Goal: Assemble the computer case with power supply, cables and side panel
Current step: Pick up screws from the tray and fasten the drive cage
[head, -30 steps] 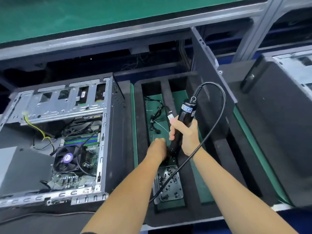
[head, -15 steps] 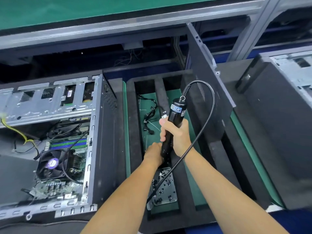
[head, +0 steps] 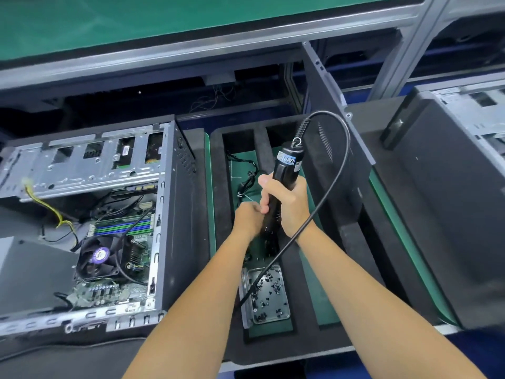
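Gripping the electric screwdriver (head: 284, 184) upright in my right hand (head: 289, 203), I curl my left hand (head: 247, 218) closed at its tip, above the screw tray (head: 269, 295). My open computer case (head: 109, 214) lies left, the side panel (head: 332, 127) standing behind.

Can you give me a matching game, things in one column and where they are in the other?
Things:
1. electric screwdriver
2. screw tray
3. fan
4. side panel

Places:
A. inside the open computer case
B. gripped in the right hand
C. standing upright behind the hands
D. in the foam slot, nearer the viewer than the left hand

Pairs: 1-B, 2-D, 3-A, 4-C
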